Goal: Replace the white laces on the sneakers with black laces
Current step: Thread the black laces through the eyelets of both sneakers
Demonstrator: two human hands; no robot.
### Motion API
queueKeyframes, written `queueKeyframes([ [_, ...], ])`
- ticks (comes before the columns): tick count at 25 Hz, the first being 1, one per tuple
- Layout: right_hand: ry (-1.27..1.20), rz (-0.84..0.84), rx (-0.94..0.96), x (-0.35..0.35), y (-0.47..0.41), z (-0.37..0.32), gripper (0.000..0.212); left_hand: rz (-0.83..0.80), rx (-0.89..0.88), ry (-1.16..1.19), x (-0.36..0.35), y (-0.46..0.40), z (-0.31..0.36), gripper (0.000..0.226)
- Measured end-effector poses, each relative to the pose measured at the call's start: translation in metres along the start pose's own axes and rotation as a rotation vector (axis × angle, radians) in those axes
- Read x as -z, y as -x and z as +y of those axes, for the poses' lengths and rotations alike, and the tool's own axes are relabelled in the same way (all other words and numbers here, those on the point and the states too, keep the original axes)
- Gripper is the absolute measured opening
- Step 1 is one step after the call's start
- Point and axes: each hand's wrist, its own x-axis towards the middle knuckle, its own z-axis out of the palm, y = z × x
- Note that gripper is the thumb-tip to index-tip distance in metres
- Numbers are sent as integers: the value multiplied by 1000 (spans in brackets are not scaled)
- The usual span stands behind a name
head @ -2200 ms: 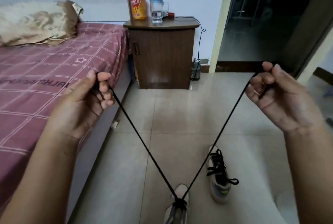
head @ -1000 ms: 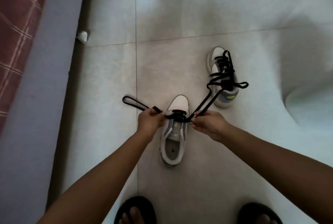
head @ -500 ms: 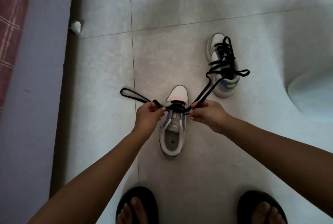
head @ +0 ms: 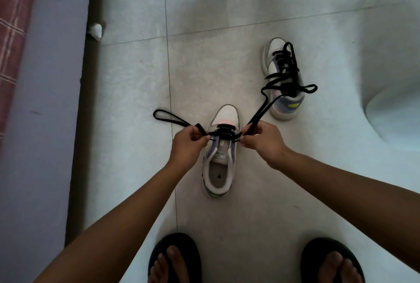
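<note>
- The near sneaker [head: 220, 153] sits on the floor [head: 136, 73] between both hands.
- The left hand [head: 187, 144] and right hand [head: 263, 140] each pinch one end of the black lace [head: 223, 133].
- Judged best: pull both ends evenly before threading the next eyelets.

We see a glossy, smooth tiled floor [head: 227, 9], a flat woven black lace [head: 168, 117] of matt cloth, a smooth-fronted sneaker [head: 225, 112] and a checked cloth bedcover [head: 11, 32].

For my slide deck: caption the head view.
Both hands, left and right, pinch a black lace across the near sneaker; the far sneaker is already laced.
</note>
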Motion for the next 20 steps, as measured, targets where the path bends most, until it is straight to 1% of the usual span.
queueKeyframes([
  [3,36,-6,18,1,4,1,23,-10,-8,-25,1,0,0,14],
  [8,-22,-2,14,0,6,-1,23,-32,-25,-49,3,-3,2,15],
  [13,-29,-31,24,0,7,-2,23,-49,-27,-16,6,-5,4,11],
  [16,56,-26,61,2,8,0,23,-58,-28,-8,6,-6,5,11],
  [20,149,49,109,-1,10,2,26,-42,-23,-14,5,-7,6,13],
])
